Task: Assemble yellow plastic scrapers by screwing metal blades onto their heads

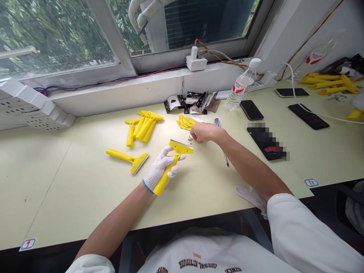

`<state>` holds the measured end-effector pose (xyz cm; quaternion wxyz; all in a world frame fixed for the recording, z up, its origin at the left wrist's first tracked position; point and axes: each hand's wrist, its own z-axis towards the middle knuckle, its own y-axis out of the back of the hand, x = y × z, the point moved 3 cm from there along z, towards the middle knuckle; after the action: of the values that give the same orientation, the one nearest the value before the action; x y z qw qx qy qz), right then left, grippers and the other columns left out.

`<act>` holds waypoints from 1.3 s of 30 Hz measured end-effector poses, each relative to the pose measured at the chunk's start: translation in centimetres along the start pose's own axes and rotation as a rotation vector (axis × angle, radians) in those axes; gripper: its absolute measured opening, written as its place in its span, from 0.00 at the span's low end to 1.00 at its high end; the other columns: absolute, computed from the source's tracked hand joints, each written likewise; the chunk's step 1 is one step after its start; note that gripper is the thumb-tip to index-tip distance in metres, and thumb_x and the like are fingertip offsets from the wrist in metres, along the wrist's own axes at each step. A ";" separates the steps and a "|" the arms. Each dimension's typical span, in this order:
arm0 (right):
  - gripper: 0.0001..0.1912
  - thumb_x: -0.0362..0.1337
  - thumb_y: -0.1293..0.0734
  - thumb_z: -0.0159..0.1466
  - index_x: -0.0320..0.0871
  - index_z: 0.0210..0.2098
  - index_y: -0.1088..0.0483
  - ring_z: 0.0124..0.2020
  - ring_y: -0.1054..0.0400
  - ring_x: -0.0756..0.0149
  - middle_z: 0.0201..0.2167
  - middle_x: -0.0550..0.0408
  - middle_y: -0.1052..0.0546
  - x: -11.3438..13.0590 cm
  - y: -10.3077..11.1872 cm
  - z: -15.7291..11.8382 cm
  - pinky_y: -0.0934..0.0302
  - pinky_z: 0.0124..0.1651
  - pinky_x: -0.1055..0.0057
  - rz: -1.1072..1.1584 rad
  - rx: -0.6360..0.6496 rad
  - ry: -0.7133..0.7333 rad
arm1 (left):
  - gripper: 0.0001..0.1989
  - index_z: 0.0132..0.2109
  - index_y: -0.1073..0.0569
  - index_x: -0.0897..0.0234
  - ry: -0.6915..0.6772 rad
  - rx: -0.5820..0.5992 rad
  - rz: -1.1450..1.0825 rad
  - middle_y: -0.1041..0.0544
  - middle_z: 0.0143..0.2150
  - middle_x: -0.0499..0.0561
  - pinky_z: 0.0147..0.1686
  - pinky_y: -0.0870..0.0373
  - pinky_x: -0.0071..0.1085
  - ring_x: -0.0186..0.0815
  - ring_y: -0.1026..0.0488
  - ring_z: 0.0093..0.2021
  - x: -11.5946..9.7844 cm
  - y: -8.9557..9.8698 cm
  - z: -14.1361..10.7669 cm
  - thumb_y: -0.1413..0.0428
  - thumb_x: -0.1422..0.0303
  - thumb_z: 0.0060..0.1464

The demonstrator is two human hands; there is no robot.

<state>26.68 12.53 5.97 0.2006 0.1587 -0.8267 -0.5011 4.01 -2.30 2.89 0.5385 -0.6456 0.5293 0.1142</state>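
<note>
My left hand (160, 168), in a white knit glove with a blue cuff, grips the handle of a yellow plastic scraper (174, 161) with a metal-edged blade. My bare right hand (204, 132) hovers at a small scatter of metal screws (189, 139), its fingers curled down. Whether it pinches one is hidden. Beside it lie a screwdriver (221, 142) and a pile of yellow scraper heads (185, 123). Another yellow scraper (127, 157) lies on the bench, left of a bunch of yellow handles (145, 126). A white glove (251, 198) lies under my right forearm.
Black-and-white card packets (190, 104) lie against the white window ledge (113, 94). A water bottle (241, 89), several phones (251, 110) and more yellow handles (330, 83) occupy the right. A white power strip (36, 104) sits at the left.
</note>
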 end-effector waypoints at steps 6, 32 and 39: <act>0.07 0.27 0.28 0.55 0.45 0.31 0.24 0.33 0.32 0.60 0.36 0.50 0.21 0.8 -0.1 -0.1 0.47 0.32 0.64 0.013 0.021 0.021 | 0.29 0.63 0.34 0.52 -0.009 -0.012 0.006 0.20 0.56 0.57 0.23 0.35 0.22 0.25 0.30 0.26 0.3 0.2 0.1 0.34 0.70 0.59; 0.07 0.26 0.31 0.63 0.41 0.34 0.21 0.30 0.29 0.70 0.31 0.57 0.18 8.4 2.7 -4.6 0.43 0.36 0.71 0.479 -0.275 0.388 | 0.25 0.61 0.36 0.54 -0.099 -0.011 0.075 0.18 0.54 0.58 0.25 0.32 0.26 0.29 0.27 0.26 0.7 0.2 0.6 0.35 0.68 0.61; 0.10 0.23 0.33 0.65 0.42 0.33 0.22 0.37 0.30 0.66 0.38 0.54 0.19 8.2 2.3 -4.1 0.44 0.37 0.69 0.456 -0.269 0.409 | 0.25 0.60 0.38 0.56 -0.155 0.036 0.103 0.18 0.53 0.59 0.25 0.30 0.28 0.32 0.24 0.26 0.6 0.3 0.9 0.35 0.69 0.62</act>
<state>21.41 6.60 11.12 0.4885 0.0389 -0.7101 -0.5055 4.43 -1.85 1.97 0.5828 -0.5970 0.5205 0.1818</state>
